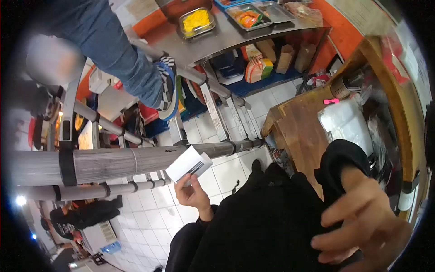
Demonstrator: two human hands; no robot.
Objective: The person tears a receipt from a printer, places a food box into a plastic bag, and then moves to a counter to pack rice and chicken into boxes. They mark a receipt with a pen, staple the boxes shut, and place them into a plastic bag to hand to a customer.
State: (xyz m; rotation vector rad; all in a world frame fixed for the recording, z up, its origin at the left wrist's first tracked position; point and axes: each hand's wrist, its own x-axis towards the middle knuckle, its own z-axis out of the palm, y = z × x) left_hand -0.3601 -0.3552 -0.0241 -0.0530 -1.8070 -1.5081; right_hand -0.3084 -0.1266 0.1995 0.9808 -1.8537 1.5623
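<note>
My left hand pinches a folded white leaflet with dark print between thumb and fingers. The leaflet stands partly unfolded, close to the grey rail of a telescopic ladder. At the lower right, my right hand is raised near the camera, its fingers apart and loosely bent, with nothing visible in them. Behind that hand is a wooden desk, where a white plastic-wrapped bundle and a pink marker-like object lie.
A person in jeans stands on the ladder, one slipper on a rung. A steel counter carries trays of yellow and orange food, with boxes and paper bags below. Another person in black is at the lower left, over white floor tiles.
</note>
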